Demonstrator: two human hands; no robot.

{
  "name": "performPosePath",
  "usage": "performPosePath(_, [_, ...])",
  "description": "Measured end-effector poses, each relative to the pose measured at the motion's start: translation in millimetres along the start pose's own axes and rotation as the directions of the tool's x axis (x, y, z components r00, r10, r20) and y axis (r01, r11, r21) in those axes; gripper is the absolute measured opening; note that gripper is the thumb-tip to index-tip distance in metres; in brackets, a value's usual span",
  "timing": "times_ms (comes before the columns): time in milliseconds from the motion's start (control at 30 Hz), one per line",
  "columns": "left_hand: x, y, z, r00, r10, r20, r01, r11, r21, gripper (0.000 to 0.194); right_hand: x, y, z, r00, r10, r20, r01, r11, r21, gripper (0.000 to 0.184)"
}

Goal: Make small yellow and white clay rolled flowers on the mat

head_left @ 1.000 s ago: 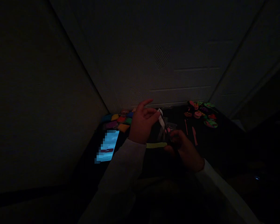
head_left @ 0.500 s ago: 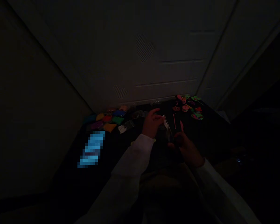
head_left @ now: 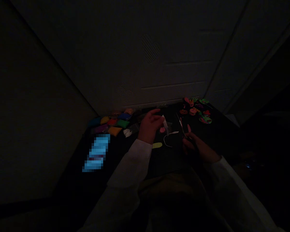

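Note:
The scene is very dark. My left hand (head_left: 149, 126) is raised over a black table (head_left: 222, 135), fingers pinched on the top of a small clear plastic bag (head_left: 168, 134) that shows pink inside. My right hand (head_left: 197, 145) is lower and to the right, fingers curled on a thin stick-like tool (head_left: 181, 125) that I cannot identify. A yellow-green flat piece (head_left: 157, 145) lies on the table just below my left hand.
Several small coloured packets (head_left: 112, 124) lie at the table's far left. A glowing phone screen (head_left: 96, 153) lies on the left. Several small colourful shaped figures (head_left: 197, 111) sit at the far right. A pale wall rises behind the table.
My hands have drawn apart: the left one moved left with the bag, the right one moved right and lower. The view shifted slightly since a second ago.

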State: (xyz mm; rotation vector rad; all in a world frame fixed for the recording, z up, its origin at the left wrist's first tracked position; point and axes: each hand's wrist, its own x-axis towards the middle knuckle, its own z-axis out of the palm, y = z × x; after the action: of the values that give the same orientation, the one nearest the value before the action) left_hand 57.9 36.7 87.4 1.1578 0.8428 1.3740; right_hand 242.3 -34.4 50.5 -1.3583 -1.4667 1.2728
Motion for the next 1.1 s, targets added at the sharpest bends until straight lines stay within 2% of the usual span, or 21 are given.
performPosePath(67, [-3, 10, -3.8, 1.000, 0.023, 0.010, -0.023, 1.000, 0.009, 0.038, -1, 5, -10, 0.999, 0.031, 0.012, -0.031, 0.999, -0.029, 0.041])
performPosePath(133, [-7, 22, -7.7, 0.999, 0.045, 0.006, -0.045, 0.999, 0.004, 0.034, -7, 12, -23, 0.996, 0.040, 0.081, -0.034, 0.996, -0.082, 0.044])
performPosePath(200, [-11, 34, -10.6, 0.998, 0.060, -0.004, -0.060, 0.998, -0.003, 0.031, -17, 18, -37, 0.983, 0.032, 0.181, -0.004, 0.989, -0.150, 0.042])
performPosePath(267, [-15, 45, -11.6, 0.997, 0.073, -0.022, -0.073, 0.997, -0.010, 0.029, -29, 23, -49, 0.982, 0.020, 0.188, 0.037, 0.955, -0.295, 0.036])
performPosePath(400, [-22, 61, -9.7, 0.996, 0.088, -0.030, -0.089, 0.996, -0.008, 0.025, -42, 30, -62, 0.998, 0.020, 0.055, 0.020, 0.764, -0.645, 0.027])
performPosePath(467, [-24, 64, -9.1, 0.995, 0.096, -0.035, -0.096, 0.995, 0.010, 0.025, -42, 32, -63, 1.000, 0.010, 0.020, 0.009, 0.655, -0.755, 0.030])
performPosePath(533, [-26, 65, -9.9, 0.994, 0.108, -0.031, -0.107, 0.994, 0.030, 0.026, -39, 32, -61, 0.999, -0.042, 0.027, 0.046, 0.557, -0.829, 0.031])
performPosePath(667, [-26, 65, -13.4, 0.992, 0.124, 0.000, -0.124, 0.991, 0.043, 0.026, -28, 20, -51, 0.986, -0.153, 0.061, 0.122, 0.431, -0.894, 0.027])
performPosePath(767, [-27, 66, -13.0, 0.993, 0.115, 0.025, -0.116, 0.992, 0.052, 0.025, -14, 2, -30, 0.957, -0.268, 0.109, 0.215, 0.409, -0.887, 0.033])
performPosePath(800, [-28, 66, -12.1, 0.993, 0.112, 0.035, -0.114, 0.992, 0.051, 0.025, -8, -3, -20, 0.937, -0.325, 0.129, 0.266, 0.423, -0.866, 0.041])
performPosePath(900, [-31, 69, -8.9, 0.993, 0.117, 0.036, -0.118, 0.992, 0.044, 0.024, 16, -16, 10, 0.843, -0.435, 0.316, 0.513, 0.475, -0.715, 0.057])
performPosePath(933, [-32, 71, -8.1, 0.992, 0.122, 0.025, -0.123, 0.991, 0.045, 0.024, 25, -18, 18, 0.822, -0.455, 0.343, 0.553, 0.490, -0.674, 0.056])
performPosePath(1000, [-34, 73, -7.8, 0.992, 0.129, 0.007, -0.129, 0.990, 0.059, 0.024, 40, -20, 30, 0.793, -0.420, 0.442, 0.609, 0.512, -0.606, 0.038])
performPosePath(1067, [-35, 76, -9.1, 0.992, 0.128, 0.002, -0.128, 0.989, 0.072, 0.024, 49, -22, 34, 0.782, -0.374, 0.499, 0.622, 0.522, -0.583, 0.024])
performPosePath(1100, [-36, 78, -10.3, 0.992, 0.129, 0.000, -0.128, 0.989, 0.070, 0.025, 52, -24, 34, 0.782, -0.360, 0.508, 0.621, 0.522, -0.585, 0.022])
